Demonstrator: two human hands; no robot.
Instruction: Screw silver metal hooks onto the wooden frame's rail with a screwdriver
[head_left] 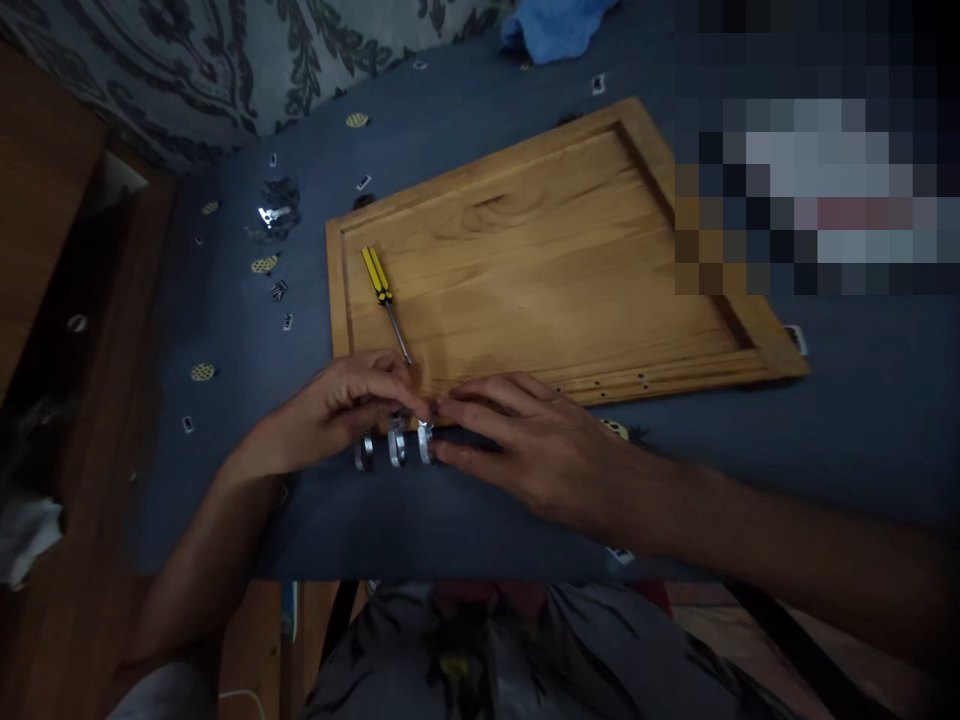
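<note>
A framed wooden panel [517, 270] lies on the dark cloth-covered table. Several shiny curved metal hooks [397, 445] stick out in a row from its near left edge. My left hand [345, 405] is closed, its thumb and finger pinched just above the rightmost hook [425, 442]; what small piece they hold is hidden. On the other side, my right hand [532, 435] has its fingertips closed against that same hook. A yellow and black screwdriver [379, 280] rests on the panel, its tip close to my left hand.
Small metal hardware [274, 213] lies in a loose pile left of the panel, with a few screws [279, 290] below it. A blue cloth [559, 28] sits at the back edge. Several holes [641, 380] show along the panel's near rail. Patterned fabric [225, 60] hangs behind.
</note>
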